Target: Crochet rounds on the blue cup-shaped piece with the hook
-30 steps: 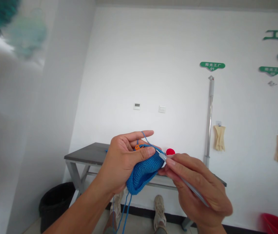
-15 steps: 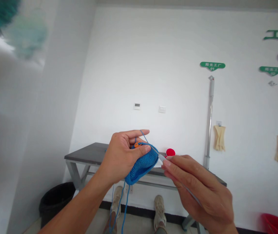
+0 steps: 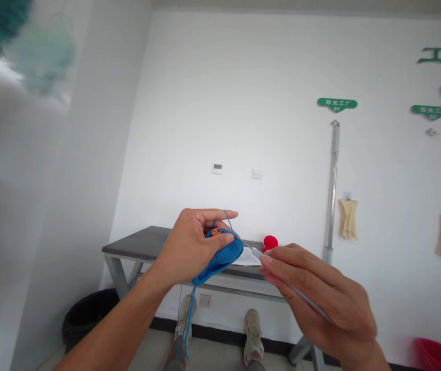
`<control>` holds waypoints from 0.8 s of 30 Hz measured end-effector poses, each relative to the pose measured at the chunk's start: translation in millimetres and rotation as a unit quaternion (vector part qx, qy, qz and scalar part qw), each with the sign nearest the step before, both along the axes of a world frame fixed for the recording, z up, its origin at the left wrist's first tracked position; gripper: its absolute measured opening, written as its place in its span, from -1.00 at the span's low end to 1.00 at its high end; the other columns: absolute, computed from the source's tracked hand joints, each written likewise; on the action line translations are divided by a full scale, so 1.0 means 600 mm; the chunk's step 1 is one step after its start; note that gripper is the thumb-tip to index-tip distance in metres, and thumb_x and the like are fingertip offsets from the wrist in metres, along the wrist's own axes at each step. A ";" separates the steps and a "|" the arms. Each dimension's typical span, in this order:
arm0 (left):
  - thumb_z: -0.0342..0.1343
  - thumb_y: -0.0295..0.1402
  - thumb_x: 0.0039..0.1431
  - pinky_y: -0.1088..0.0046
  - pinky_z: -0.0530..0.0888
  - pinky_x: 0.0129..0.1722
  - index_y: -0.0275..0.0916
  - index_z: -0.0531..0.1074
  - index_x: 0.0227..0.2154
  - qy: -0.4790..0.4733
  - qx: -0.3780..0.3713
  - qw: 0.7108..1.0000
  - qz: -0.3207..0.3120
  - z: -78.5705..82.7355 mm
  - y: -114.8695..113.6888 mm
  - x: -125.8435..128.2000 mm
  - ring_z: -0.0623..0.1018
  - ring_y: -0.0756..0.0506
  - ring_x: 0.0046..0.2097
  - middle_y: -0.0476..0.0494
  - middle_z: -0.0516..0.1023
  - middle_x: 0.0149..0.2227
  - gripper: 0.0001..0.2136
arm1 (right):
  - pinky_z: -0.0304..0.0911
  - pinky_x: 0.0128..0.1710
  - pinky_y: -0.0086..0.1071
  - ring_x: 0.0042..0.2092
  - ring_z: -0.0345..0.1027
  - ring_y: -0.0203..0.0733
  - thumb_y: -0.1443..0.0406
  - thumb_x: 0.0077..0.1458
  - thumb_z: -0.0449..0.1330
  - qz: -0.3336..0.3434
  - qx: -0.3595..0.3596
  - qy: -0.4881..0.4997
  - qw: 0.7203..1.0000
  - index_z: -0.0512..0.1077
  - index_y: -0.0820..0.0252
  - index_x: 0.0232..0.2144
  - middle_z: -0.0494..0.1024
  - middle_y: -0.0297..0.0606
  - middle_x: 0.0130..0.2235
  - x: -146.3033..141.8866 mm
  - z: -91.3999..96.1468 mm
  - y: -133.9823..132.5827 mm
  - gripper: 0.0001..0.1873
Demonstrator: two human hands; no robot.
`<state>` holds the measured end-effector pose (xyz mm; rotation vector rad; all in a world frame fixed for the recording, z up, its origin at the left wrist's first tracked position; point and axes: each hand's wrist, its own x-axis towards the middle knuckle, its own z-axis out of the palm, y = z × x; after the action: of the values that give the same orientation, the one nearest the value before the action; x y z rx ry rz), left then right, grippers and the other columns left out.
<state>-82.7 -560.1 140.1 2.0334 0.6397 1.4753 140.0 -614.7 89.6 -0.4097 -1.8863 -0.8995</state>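
Observation:
A blue crochet piece (image 3: pixel 220 262) is pinched between the thumb and fingers of my left hand (image 3: pixel 189 246). Blue yarn (image 3: pixel 228 220) loops over its outstretched index finger, and more strands dangle below the piece. An orange stitch marker (image 3: pixel 216 232) is clipped at the upper edge, close to my left thumb. My right hand (image 3: pixel 317 293) grips a crochet hook (image 3: pixel 256 253) with a grey handle, like a pencil. The thin metal shaft reaches the piece's upper edge; its tip is hard to make out there.
Behind my hands stands a dark-topped table (image 3: pixel 135 242) bearing a red yarn ball (image 3: pixel 270 243) and a printed paper (image 3: pixel 247 256). A black bin (image 3: pixel 89 314) is at lower left, a red bucket (image 3: pixel 440 354) at lower right. A metal pole (image 3: pixel 333 190) and gloves (image 3: pixel 348 219) hang on the wall.
The crochet piece has shifted slightly left and tilted in my left hand. My right hand and the hook have moved a little right and down. The hanging strands have swung together.

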 end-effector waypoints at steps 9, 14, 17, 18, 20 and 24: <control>0.38 -0.40 0.00 0.49 0.43 -0.31 -0.30 0.70 -0.13 -0.013 -0.016 0.999 -0.039 -0.001 -0.001 -0.005 0.51 -0.02 -0.35 -0.06 0.63 -0.40 -0.69 | 0.55 -0.51 -0.39 -0.43 0.57 -0.21 0.34 0.22 0.32 0.324 -0.268 0.277 0.864 0.67 0.13 -0.19 0.68 -0.18 -0.31 -0.017 -0.008 0.022 -0.86; 0.38 -0.42 0.00 0.53 0.38 -0.38 -0.33 0.68 -0.09 -0.054 -0.025 0.997 -0.058 -0.010 0.006 0.007 0.44 0.04 -0.42 0.00 0.57 -0.46 -0.65 | 0.38 -0.64 -0.64 -0.58 0.40 -0.42 0.21 -0.08 0.53 0.471 -0.418 0.471 0.618 0.63 0.24 -0.43 0.58 -0.28 -0.52 -0.058 -0.006 0.048 -0.77; 0.35 -0.42 0.02 0.54 0.38 -0.39 -0.39 0.64 -0.03 -0.084 -0.038 0.994 -0.065 -0.018 0.008 0.025 0.44 0.05 -0.43 0.00 0.55 -0.47 -0.60 | 0.39 -0.59 -0.66 -0.55 0.41 -0.45 0.19 -0.10 0.53 0.474 -0.394 0.486 0.620 0.63 0.23 -0.41 0.58 -0.31 -0.52 -0.081 -0.009 0.064 -0.74; 0.35 -0.43 0.03 0.53 0.39 -0.38 -0.40 0.63 -0.02 -0.093 -0.038 0.993 -0.062 -0.020 0.008 0.031 0.46 0.04 -0.42 -0.01 0.56 -0.46 -0.60 | 0.41 -0.57 -0.65 -0.54 0.43 -0.44 0.17 -0.08 0.53 0.474 -0.379 0.486 0.629 0.62 0.21 -0.40 0.59 -0.31 -0.51 -0.088 -0.010 0.068 -0.73; 0.34 -0.43 0.04 0.52 0.43 -0.36 -0.43 0.61 0.01 -0.113 -0.035 0.991 -0.056 -0.024 0.007 0.041 0.50 0.02 -0.40 -0.04 0.60 -0.43 -0.57 | 0.44 -0.55 -0.59 -0.53 0.45 -0.40 0.15 -0.03 0.50 0.469 -0.342 0.483 0.655 0.62 0.19 -0.36 0.60 -0.31 -0.49 -0.099 -0.014 0.075 -0.73; 0.34 -0.41 0.04 0.51 0.46 -0.38 -0.45 0.55 0.10 -0.158 -0.048 0.985 -0.058 -0.031 0.002 0.051 0.52 0.02 -0.41 -0.06 0.63 -0.39 -0.49 | 0.52 -0.47 -0.46 -0.49 0.51 -0.31 0.20 0.12 0.42 0.425 -0.263 0.467 0.729 0.63 0.19 -0.28 0.62 -0.30 -0.46 -0.108 -0.025 0.080 -0.82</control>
<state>-52.1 -558.7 121.8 1.6850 0.4451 1.6178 75.3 -566.8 74.8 -0.1999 -1.0769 0.4652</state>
